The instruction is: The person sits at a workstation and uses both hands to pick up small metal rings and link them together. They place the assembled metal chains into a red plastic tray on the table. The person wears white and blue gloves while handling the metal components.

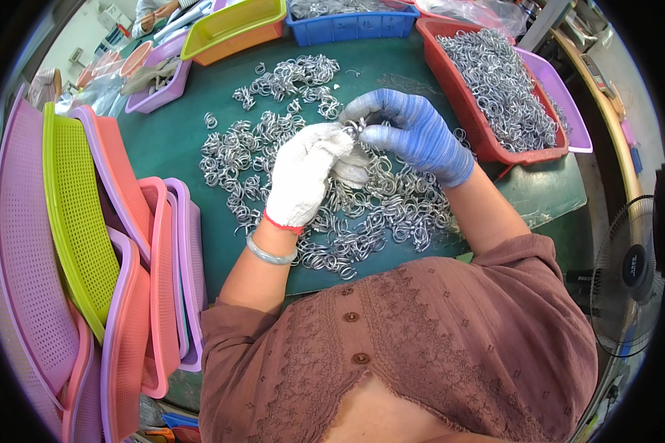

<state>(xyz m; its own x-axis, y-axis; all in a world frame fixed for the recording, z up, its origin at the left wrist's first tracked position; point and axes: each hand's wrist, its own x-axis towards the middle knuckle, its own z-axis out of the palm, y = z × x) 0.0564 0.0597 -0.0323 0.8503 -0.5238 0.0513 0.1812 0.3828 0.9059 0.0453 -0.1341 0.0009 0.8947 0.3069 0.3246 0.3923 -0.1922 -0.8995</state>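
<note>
My left hand, in a white knit glove with a red cuff, is closed with its thumb and fingers pinched on a small silvery metal ring piece. My right hand, in a blue glove, pinches the same piece from the other side, fingers curled over it. Both hands meet just above a spread of loose metal rings on the green tabletop. A smaller heap of the same rings lies farther back. The fingers partly hide the held piece, so its exact shape is unclear.
A red bin full of metal rings stands at the right, a purple bin beside it. Blue and yellow bins line the back. Stacked perforated baskets crowd the left. A fan stands at far right.
</note>
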